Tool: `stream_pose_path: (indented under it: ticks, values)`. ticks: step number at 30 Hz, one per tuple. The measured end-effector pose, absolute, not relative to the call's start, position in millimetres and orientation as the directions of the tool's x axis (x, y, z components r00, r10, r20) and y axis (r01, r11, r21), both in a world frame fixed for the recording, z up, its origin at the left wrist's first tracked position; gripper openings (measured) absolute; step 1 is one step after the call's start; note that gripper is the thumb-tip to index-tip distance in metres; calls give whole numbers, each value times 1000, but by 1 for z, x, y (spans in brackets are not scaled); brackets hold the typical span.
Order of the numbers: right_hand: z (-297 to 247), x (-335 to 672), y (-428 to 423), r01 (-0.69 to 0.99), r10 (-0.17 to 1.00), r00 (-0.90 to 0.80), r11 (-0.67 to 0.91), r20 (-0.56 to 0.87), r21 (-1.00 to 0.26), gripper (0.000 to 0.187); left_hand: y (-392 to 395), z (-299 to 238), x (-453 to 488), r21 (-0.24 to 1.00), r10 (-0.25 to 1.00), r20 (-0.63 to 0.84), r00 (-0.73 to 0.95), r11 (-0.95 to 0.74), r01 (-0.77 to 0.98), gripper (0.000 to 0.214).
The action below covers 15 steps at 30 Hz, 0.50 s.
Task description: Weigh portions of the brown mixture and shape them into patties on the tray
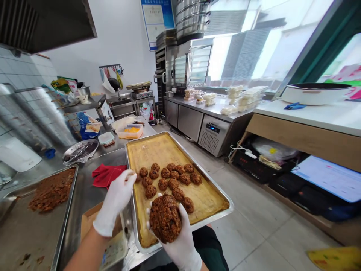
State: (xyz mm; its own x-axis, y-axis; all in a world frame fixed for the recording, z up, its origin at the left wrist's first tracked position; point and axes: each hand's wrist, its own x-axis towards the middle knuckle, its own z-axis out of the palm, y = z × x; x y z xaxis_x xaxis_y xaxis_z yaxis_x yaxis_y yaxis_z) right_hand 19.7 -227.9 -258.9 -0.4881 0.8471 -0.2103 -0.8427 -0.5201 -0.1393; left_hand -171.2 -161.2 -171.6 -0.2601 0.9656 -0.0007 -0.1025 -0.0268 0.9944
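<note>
From the head view, your right hand [180,241], low in the middle of the frame, has its grip cupped around a big lump of brown mixture [165,223], held just above the near end of the lined baking tray [222,195]. Your left hand [117,201], left of centre, has its fingers pinched together at the tray's left rim, right by the nearest of the formed balls [169,180]; whether it holds a small piece there you cannot tell.

About fifteen balls sit in a cluster in the middle of the tray. The far half of the paper and the near right corner are bare, so by my reckoning you are under halfway on filling it, with the lump in your right hand not yet portioned. More mixture lies in the second tray [66,210] at lower left, a fair heap.

Around you: a red cloth [105,175] on the worktop [87,192] just left of the lined tray, a cardboard box [87,222] under your left wrist, a foil-covered dish [80,150] and lidded containers [130,131] further back. Nothing lies on the bare paper to hinder placing.
</note>
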Motion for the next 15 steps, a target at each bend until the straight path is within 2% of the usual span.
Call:
stream_pose_path:
  ticks: [3,5,7,9,11,13,15]
  values:
    - [-259,18,-231,-837,851,-511,-525,-126,-154,59,-206,-181,-149,953,976,207,-67,-185,241,25]
    - [-257,14,-233,-802,823,-552,-569,-137,-183,57,-231,-196,-136,890,958,283,41,-278,361,37]
    - [-251,8,-236,-784,808,-554,-587,-199,-200,51,-247,-212,-128,840,936,343,78,-343,420,45]
    - [-242,-1,-242,-816,833,-482,-540,-271,-208,43,-259,-224,-123,820,914,404,-25,-350,454,40]
    - [-235,-9,-250,-834,847,-438,-508,-303,-216,38,-269,-231,-120,830,870,435,-234,-287,478,28]
    - [-234,-15,-260,-798,818,-495,-562,-293,-217,39,-279,-234,-119,836,808,439,-392,-208,507,25]
    - [-239,-17,-268,-739,763,-581,-640,-284,-207,41,-288,-234,-120,812,791,453,-411,-176,556,33]
